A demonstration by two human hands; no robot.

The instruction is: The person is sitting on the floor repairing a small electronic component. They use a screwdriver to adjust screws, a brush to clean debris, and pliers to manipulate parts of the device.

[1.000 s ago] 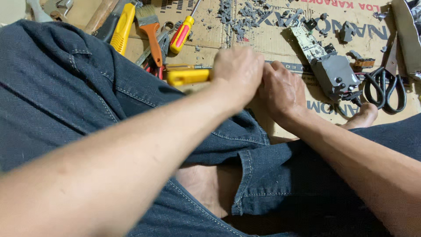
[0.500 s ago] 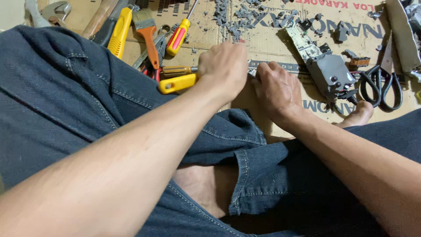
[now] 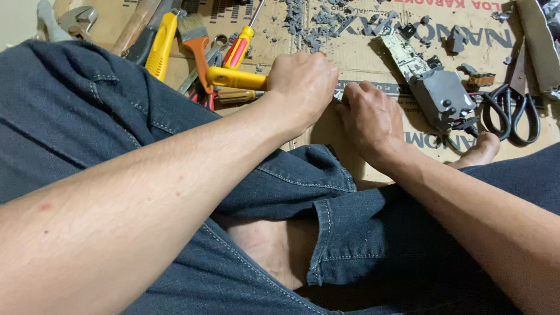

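Observation:
My left hand (image 3: 303, 84) is closed around a tool with a yellow handle (image 3: 233, 78) that sticks out to the left over the cardboard sheet (image 3: 356, 52). My right hand (image 3: 370, 119) rests fingers-down on the cardboard just beside it, the two hands almost touching. What sits under the fingertips is hidden. A grey metal electronic part with a circuit board (image 3: 434, 87) lies to the right of my right hand.
Hand tools lie at the upper left: a red and yellow screwdriver (image 3: 239, 46), an orange-handled paintbrush (image 3: 195, 38), a yellow-handled tool (image 3: 161, 44), a wrench (image 3: 73, 20). Black scissors (image 3: 513, 114) lie at the right. Grey debris (image 3: 318, 23) is scattered above. My jeans-clad legs fill the foreground.
The view has shifted slightly, so everything sits a little lower in frame. Both hands have stayed together on the cardboard, and the left hand has tilted the yellow handle slightly.

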